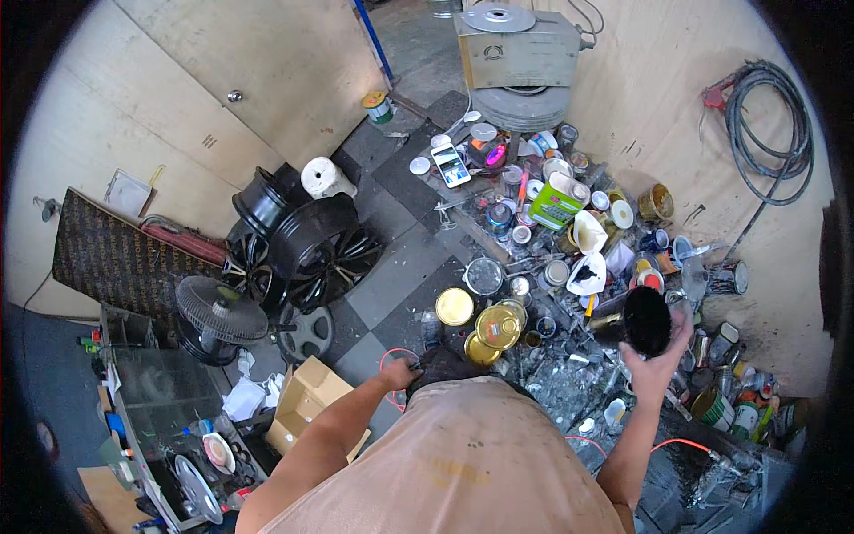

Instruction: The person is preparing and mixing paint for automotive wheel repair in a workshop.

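My right hand [658, 360] is wrapped round the side of an open can with a black inside [647, 322]. The can is held tilted above the crowded worktop, its mouth toward me. At the lower middle my left hand [402, 374] is closed beside my dark trousers [445, 363]; what its fingers hold, if anything, is hidden. A thin red hose [383, 359] loops next to this hand. Gold lids [498, 327] lie between my hands. Left of the can in my right hand are a white paper funnel [587, 274] and several small pots.
Paint tins and a green can [559, 201] crowd the right side, with a phone [450, 165] behind them. Wheel rims [311, 233], a fan [221, 310] and a cardboard box [311, 405] stand at left. A coiled hose [805, 133] hangs on the right wall.
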Demonstrator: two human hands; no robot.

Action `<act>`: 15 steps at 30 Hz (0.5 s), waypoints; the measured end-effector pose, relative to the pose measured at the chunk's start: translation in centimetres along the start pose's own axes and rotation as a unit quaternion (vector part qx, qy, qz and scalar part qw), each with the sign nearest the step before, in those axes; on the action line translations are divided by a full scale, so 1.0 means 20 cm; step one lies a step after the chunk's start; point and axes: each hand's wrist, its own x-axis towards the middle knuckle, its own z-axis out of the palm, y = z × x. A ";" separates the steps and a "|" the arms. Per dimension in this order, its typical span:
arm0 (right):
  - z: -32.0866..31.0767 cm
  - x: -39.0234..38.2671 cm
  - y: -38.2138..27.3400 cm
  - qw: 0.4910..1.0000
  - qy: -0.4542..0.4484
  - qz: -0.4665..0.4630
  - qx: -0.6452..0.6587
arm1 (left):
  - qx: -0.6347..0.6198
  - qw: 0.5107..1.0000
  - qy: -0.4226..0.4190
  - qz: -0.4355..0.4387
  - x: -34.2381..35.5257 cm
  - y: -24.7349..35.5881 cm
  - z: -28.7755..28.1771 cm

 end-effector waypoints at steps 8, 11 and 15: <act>-0.01 0.01 -0.02 0.999 -0.025 -0.021 -0.008 | -0.053 0.997 0.035 0.038 0.02 -0.06 -0.01; -0.04 0.00 -0.02 0.999 0.049 0.001 -0.020 | -0.043 0.997 0.050 0.034 0.03 -0.07 0.00; -0.07 -0.03 -0.01 1.000 0.000 0.010 0.005 | 0.039 0.999 0.017 0.032 0.06 -0.07 -0.01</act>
